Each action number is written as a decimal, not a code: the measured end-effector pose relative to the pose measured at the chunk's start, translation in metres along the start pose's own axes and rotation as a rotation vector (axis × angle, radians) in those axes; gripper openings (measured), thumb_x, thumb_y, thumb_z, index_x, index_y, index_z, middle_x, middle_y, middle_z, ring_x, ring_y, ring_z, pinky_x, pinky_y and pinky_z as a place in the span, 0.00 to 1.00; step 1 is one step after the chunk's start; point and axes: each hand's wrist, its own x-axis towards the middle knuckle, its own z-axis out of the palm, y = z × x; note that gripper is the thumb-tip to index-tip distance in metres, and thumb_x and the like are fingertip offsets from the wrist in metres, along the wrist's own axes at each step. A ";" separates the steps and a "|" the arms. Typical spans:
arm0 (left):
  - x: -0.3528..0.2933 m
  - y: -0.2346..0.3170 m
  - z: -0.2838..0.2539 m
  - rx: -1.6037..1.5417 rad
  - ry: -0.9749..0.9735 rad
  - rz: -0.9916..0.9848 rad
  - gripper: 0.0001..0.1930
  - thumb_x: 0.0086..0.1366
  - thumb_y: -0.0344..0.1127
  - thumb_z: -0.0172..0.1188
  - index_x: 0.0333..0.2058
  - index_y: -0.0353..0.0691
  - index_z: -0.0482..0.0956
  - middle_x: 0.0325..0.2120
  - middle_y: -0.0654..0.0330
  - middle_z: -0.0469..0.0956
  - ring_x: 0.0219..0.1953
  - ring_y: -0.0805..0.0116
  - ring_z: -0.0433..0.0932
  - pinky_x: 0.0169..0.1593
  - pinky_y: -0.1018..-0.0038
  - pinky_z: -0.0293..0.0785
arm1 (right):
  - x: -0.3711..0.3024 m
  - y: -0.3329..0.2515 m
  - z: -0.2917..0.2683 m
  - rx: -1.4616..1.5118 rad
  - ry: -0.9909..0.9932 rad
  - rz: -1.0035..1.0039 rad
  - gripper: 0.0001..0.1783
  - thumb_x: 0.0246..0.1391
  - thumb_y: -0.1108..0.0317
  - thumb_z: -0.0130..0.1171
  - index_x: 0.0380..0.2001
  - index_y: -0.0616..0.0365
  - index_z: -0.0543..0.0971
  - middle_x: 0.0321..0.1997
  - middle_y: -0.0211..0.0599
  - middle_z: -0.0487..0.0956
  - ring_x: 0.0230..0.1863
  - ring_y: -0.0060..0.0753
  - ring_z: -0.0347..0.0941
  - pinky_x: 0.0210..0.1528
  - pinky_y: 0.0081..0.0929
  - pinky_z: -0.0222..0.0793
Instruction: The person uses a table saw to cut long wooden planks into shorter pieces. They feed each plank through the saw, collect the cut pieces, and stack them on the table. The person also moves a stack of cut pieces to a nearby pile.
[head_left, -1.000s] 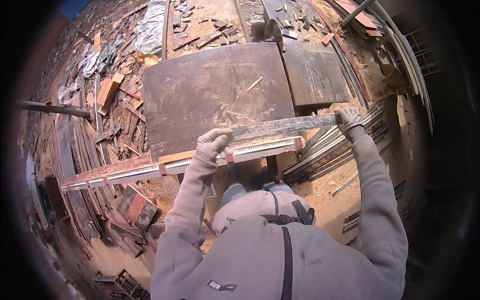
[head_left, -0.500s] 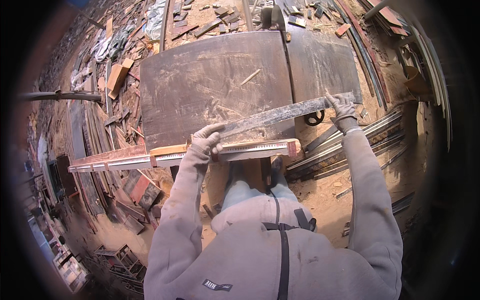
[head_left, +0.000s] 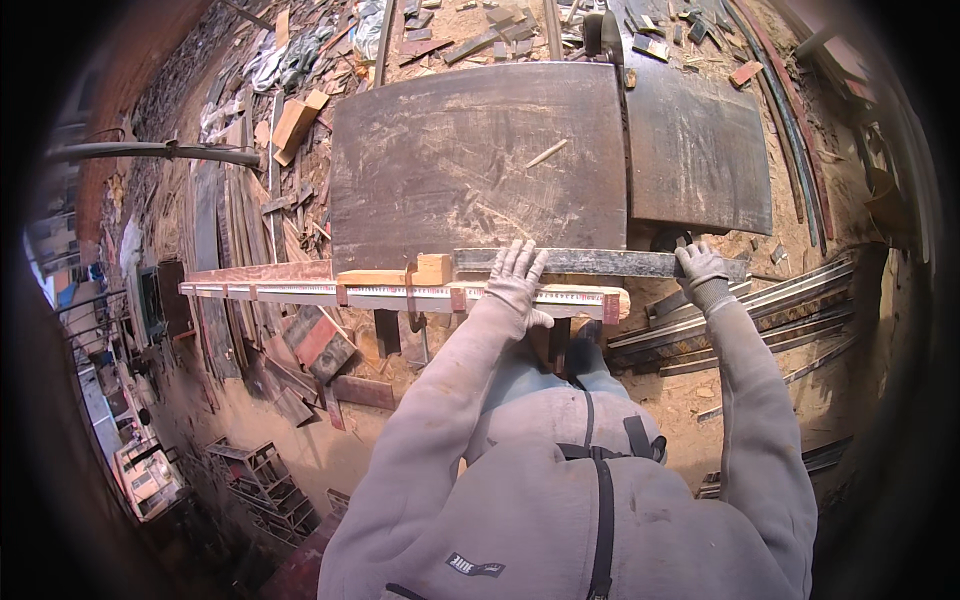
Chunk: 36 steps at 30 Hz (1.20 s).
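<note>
A long, narrow grey strip of wood (head_left: pixel 600 263) lies along the near edge of the dusty metal-topped table (head_left: pixel 420 150), lined up with a rail (head_left: pixel 570 298) that carries a measuring tape. Gloved and with fingers spread, my left hand (head_left: pixel 518 283) rests flat across the strip and the rail. My right hand (head_left: pixel 704 272), also gloved, has its fingers closed round the strip near its right end, which juts past the rail. Just left of the strip's end, a small light wood block (head_left: pixel 434 268) sits against the rail beside a metal clamp (head_left: pixel 410 298).
A loose sliver of wood (head_left: pixel 546 153) and sawdust lie on the tabletop. Long boards (head_left: pixel 740 305) are stacked on the ground at right. Scrap pieces (head_left: pixel 480 40) litter the ground beyond the table, and a metal frame (head_left: pixel 262 490) stands at lower left.
The strip has swung from a slant to lie parallel with the rail. My left hand has let go of its left end, moved right and flattened over it. My right hand has come down nearer.
</note>
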 end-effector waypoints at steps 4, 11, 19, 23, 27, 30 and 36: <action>-0.004 0.016 -0.012 0.200 -0.069 0.015 0.67 0.49 0.68 0.74 0.77 0.36 0.48 0.77 0.42 0.48 0.80 0.43 0.41 0.81 0.49 0.34 | -0.005 -0.014 0.008 -0.053 0.005 -0.041 0.37 0.45 0.56 0.75 0.59 0.48 0.73 0.54 0.40 0.77 0.60 0.47 0.72 0.58 0.44 0.71; 0.010 0.004 -0.001 0.041 -0.191 0.047 0.58 0.51 0.56 0.73 0.74 0.33 0.55 0.70 0.43 0.62 0.75 0.47 0.57 0.79 0.48 0.43 | -0.017 -0.020 0.011 0.037 -0.131 -0.066 0.33 0.46 0.56 0.73 0.55 0.54 0.74 0.52 0.40 0.78 0.60 0.44 0.72 0.56 0.44 0.71; 0.120 -0.040 -0.037 0.036 0.043 0.147 0.58 0.45 0.54 0.78 0.71 0.35 0.61 0.67 0.46 0.66 0.72 0.48 0.62 0.77 0.52 0.50 | 0.064 0.033 -0.020 0.064 0.062 0.114 0.28 0.59 0.63 0.61 0.63 0.51 0.73 0.58 0.42 0.75 0.64 0.49 0.70 0.68 0.46 0.65; 0.189 -0.074 -0.075 0.083 0.057 0.099 0.59 0.40 0.52 0.81 0.70 0.37 0.62 0.63 0.50 0.68 0.68 0.51 0.65 0.74 0.54 0.55 | 0.113 0.097 -0.049 0.010 -0.024 0.278 0.40 0.59 0.53 0.67 0.73 0.41 0.66 0.79 0.44 0.63 0.80 0.52 0.54 0.80 0.56 0.45; 0.243 -0.109 -0.104 0.064 0.118 0.113 0.62 0.35 0.50 0.83 0.71 0.39 0.63 0.62 0.50 0.69 0.66 0.48 0.66 0.73 0.55 0.59 | 0.182 0.137 -0.057 0.093 -0.095 0.342 0.39 0.63 0.55 0.63 0.75 0.25 0.63 0.80 0.36 0.63 0.79 0.56 0.57 0.77 0.52 0.55; 0.287 -0.132 -0.125 0.103 0.108 0.099 0.61 0.36 0.52 0.83 0.71 0.39 0.63 0.63 0.50 0.69 0.67 0.48 0.66 0.73 0.55 0.59 | 0.234 0.158 -0.061 0.047 0.045 0.319 0.35 0.63 0.56 0.62 0.73 0.28 0.67 0.76 0.36 0.69 0.75 0.53 0.63 0.71 0.47 0.64; 0.360 -0.166 -0.164 0.109 0.144 0.137 0.58 0.34 0.52 0.83 0.67 0.42 0.67 0.57 0.54 0.72 0.61 0.51 0.70 0.69 0.58 0.65 | 0.299 0.194 -0.090 0.050 0.099 0.309 0.32 0.55 0.60 0.67 0.65 0.34 0.76 0.61 0.39 0.78 0.62 0.50 0.73 0.65 0.46 0.69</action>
